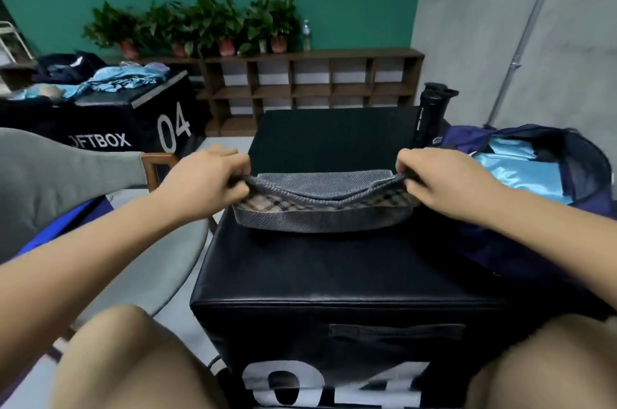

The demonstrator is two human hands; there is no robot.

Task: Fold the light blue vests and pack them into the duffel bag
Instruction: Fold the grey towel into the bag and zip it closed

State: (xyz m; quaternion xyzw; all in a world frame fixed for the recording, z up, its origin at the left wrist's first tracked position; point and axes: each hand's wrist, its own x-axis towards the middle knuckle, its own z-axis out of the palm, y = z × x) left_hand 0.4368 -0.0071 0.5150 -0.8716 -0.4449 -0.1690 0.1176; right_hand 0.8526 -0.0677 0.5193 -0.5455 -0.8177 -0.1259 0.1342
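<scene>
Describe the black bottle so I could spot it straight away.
Start at the big black box in front of the person, marked 04. Look to its far right corner, beside the open duffel bag. The black bottle stands upright there, tall and slim with white lettering down its side, unlike the clear bottle among the plants.

Box top (334, 268) bare nearside (bottle (429, 114) blocks far-right corner).

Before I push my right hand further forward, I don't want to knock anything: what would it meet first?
Probably the black bottle, standing past the right hand at the far edge of the black box. Depth is unclear, so it might pass just left of it.
</scene>
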